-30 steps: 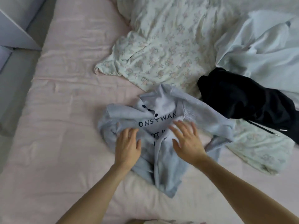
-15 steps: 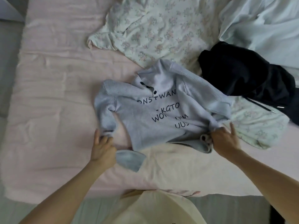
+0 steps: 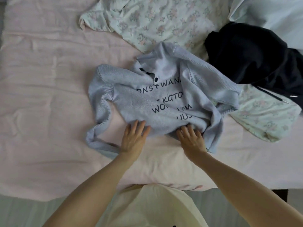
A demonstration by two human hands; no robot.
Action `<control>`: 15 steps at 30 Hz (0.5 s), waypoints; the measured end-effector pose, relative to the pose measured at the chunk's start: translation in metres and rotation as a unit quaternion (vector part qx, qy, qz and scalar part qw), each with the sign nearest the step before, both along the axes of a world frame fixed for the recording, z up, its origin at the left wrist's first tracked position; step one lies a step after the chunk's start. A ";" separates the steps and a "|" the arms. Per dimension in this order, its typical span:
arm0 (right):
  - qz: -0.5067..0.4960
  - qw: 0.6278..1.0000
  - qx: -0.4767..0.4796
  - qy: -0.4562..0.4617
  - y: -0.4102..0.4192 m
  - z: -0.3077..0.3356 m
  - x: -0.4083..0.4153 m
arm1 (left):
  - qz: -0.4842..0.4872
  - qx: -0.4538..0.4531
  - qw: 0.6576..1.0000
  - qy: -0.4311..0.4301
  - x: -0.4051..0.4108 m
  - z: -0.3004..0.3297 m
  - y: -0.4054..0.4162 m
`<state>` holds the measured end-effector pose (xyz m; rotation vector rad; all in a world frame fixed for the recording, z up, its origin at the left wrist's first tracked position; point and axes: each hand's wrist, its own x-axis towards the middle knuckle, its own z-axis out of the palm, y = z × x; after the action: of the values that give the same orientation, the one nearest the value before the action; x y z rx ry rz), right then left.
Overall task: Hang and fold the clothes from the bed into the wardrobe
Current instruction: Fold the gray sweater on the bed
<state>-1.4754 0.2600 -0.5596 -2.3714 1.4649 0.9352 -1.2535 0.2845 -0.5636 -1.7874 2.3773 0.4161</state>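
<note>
The bed [image 3: 49, 79] has a soft pink sheet with small wrinkles all over it; near the front edge of the bed lies a grey sweater [image 3: 139, 102], knitted and a bit fuzzy, with ribbed sleeves; its front faces up and shows dark letters in uneven rows; there are dark buttons at the neck; the collar points to the far edge of the bed; one sleeve bends down and loops toward the front edge on the left side; the other sleeve is bunched up and hangs down on the right side; the sweater is lumpy, not flat.

Behind it, at the far edge, lies a thin crumpled cloth with little flowers [image 3: 164, 22]; a dark, thick hoodie [image 3: 249, 59] sits in a heap toward the far right corner, touching the sweater's shoulder; a pale blue cloth [image 3: 270, 13] lies in the far right corner.

The left hand [image 3: 133, 137] lies flat on the sweater's bottom hem, fingers straight and a little spread, gripping nothing; the right hand [image 3: 191, 139] rests at the hem too, palm down; its fingertips go under a fold, so I cannot tell if it has hold of the cloth; both bare arms reach forward from the front edge.
</note>
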 end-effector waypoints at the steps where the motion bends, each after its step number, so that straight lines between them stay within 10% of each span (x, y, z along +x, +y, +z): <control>1: 0.014 0.999 -0.041 -0.024 -0.002 -0.002 0.000 | -0.004 -0.028 0.999 0.029 0.003 -0.003 -0.008; 8: -0.168 0.952 -0.069 -0.247 -0.007 0.019 -0.012 | 0.230 0.081 0.934 0.261 0.028 0.011 -0.042; 15: -0.173 0.944 0.053 -0.278 0.045 0.063 -0.035 | 0.118 0.041 0.986 0.107 0.031 0.046 -0.001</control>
<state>-1.5108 0.3047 -0.4961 -1.9728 1.4703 0.2212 -1.2224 0.2833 -0.5177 -2.0881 2.2447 0.7592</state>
